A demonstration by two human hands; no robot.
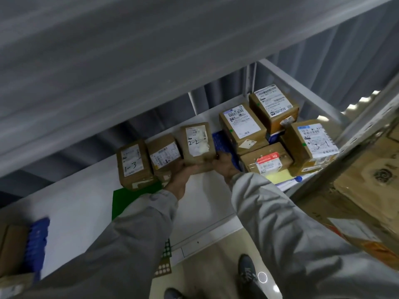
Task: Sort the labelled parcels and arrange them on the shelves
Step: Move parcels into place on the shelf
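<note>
Two hands grasp one brown parcel marked "2-2" (pixel 197 145) at the centre of the frame: the left hand (pixel 179 172) curls round its lower left corner, the right hand (pixel 224 164) round its lower right. It rests on the white shelf (pixel 86 203), just beside an unmarked-number parcel (pixel 165 158) and the "1-3" parcel (pixel 132 165) to the left. At centre right stands a cluster of labelled cartons, including the "3-1" parcel (pixel 313 143), with a blue divider (pixel 222 141) between.
</note>
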